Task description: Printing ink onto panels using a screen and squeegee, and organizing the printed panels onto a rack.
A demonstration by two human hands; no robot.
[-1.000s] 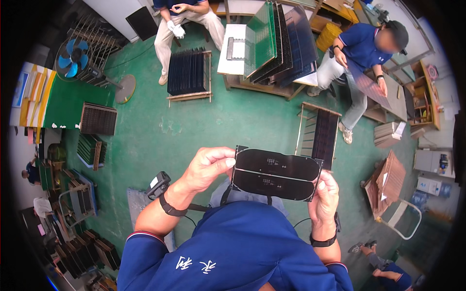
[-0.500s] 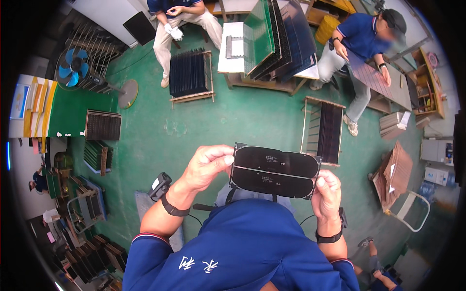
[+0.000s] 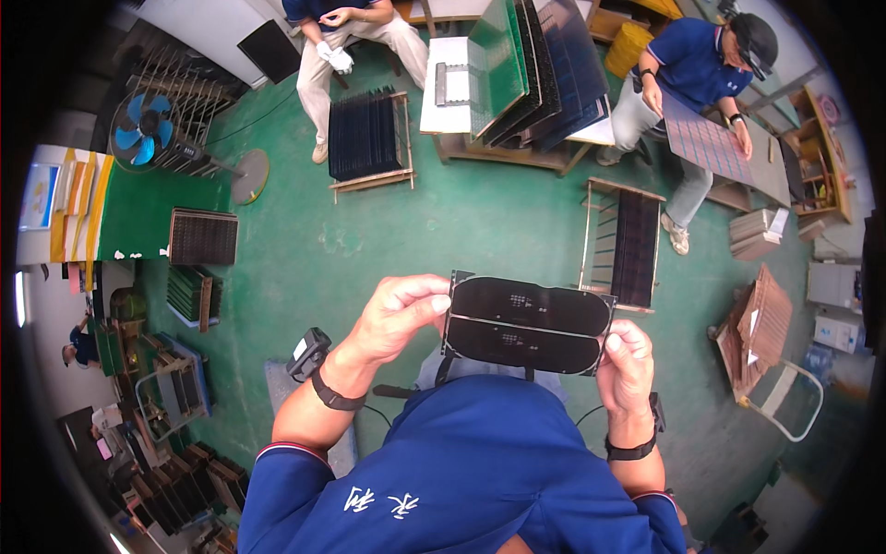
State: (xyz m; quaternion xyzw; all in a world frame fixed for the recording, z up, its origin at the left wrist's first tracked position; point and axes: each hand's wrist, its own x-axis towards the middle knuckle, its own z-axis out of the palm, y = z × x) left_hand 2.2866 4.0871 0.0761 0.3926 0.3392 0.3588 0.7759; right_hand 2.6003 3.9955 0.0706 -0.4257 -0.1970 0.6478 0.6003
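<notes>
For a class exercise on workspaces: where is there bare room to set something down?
The widest bare floor lies between the fan on the left and the wooden rack on the right. Another patch separates the right hand from the brown boards. The table is crowded with leaning boards.

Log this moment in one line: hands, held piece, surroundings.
left hand: grips black panel, left edge; right hand: grips its right edge; panel: held between both hands; nearby: blue-bladed fan, co-worker holding sheet

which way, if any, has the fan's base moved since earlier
No, the fan's base keeps its place against the pale floor patch; the view shifted.
</notes>
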